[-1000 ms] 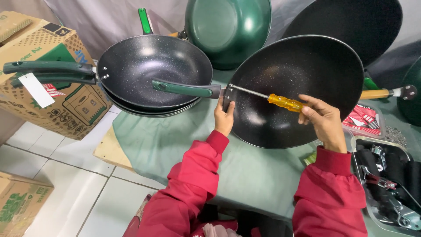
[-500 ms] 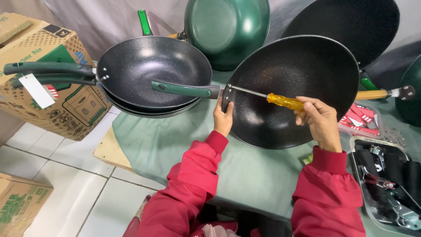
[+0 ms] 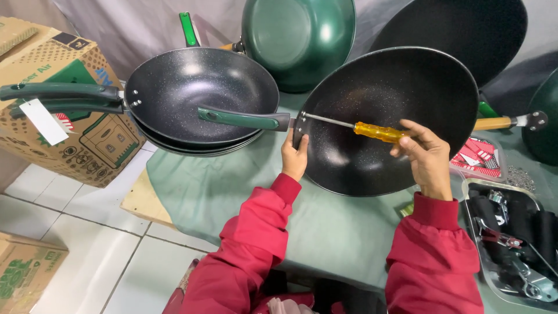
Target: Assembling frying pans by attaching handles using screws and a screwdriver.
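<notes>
A black speckled wok (image 3: 401,87) stands tilted on the green-covered table (image 3: 232,197), its inside facing me. Its green handle (image 3: 241,119) sticks out to the left over a stack of pans. My left hand (image 3: 294,156) grips the wok's rim just below the handle joint. My right hand (image 3: 424,156) holds a screwdriver with a yellow handle (image 3: 378,131); its metal shaft reaches across the wok's inside to the handle joint.
Stacked dark pans (image 3: 200,93) with green handles lie at the left, beside a cardboard box (image 3: 64,104). A green wok (image 3: 296,38) and a black one (image 3: 459,29) lean at the back. A metal tray (image 3: 511,244) of parts sits at the right.
Barely anything differs: my right hand has shifted slightly on the screwdriver handle, and the wok and my left hand stay where they were.
</notes>
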